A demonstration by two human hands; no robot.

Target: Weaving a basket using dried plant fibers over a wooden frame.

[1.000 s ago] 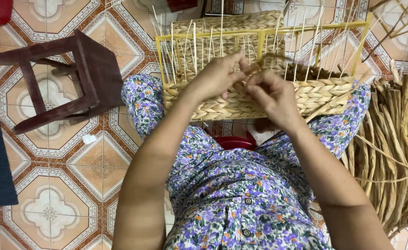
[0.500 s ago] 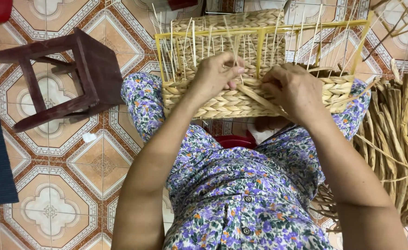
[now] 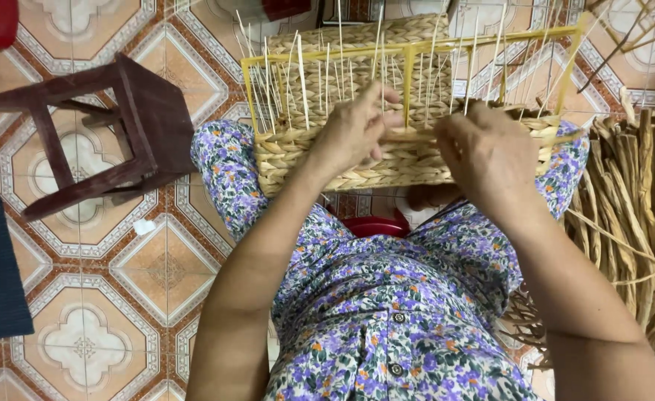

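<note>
Nearest the camera, a floral purple-and-white garment [image 3: 387, 327] covers the seated person's lap, with both bare forearms reaching forward from it. Just beyond, a half-woven basket [image 3: 342, 160] rests on the knees, its open side tilted toward the viewer. The left hand [image 3: 353, 134] lies on the near wall, fingers curled round the rim of woven work and thumb raised among the thin upright stakes [image 3: 298, 82]; it grips the basket wall itself. The right hand [image 3: 483, 152] is closed, fingers bent narrow, on a flat fibre strand [image 3: 409, 137] that runs sideways between the two hands along the top course. A yellow rectangular frame [image 3: 409, 52] above carries the stakes.

State of the work, judged from the weave: several plaited courses are complete at the base of the near wall, and the far wall is woven higher. The upper part of the near stakes stands bare up to the frame, so much of that wall remains unfilled.

To the person's right, a bundle of dried fibre strips [image 3: 639, 208] lies on the floor, just beside the basket. To the left, well apart, a dark wooden stool [image 3: 97, 134] lies tipped on the patterned floor tiles [image 3: 149, 275]. A red object [image 3: 376, 225], partly hidden, shows beneath the basket.
</note>
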